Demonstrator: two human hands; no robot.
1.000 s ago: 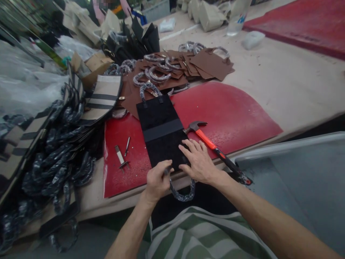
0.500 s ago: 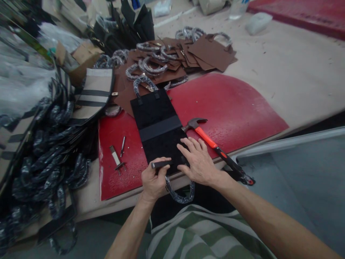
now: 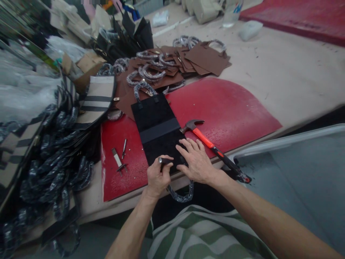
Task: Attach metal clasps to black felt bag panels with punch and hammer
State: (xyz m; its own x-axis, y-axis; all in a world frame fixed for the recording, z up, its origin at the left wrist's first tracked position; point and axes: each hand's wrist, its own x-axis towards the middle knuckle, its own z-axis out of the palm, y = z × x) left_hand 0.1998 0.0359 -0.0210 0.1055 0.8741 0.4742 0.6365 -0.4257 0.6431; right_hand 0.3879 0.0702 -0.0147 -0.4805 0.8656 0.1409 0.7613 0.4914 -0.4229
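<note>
Red mat (image 3: 231,108), hammer (image 3: 203,138) beside black panel (image 3: 155,113)

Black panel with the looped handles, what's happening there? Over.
Left hand gripping dark rod. Right hand spread over near end of black panel. Panel mostly on red mat; hammer close beside it.

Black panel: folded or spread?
Spread: the black panel lies open across the red mat, its middle band exposed and a wrapped handle at each end.
</note>
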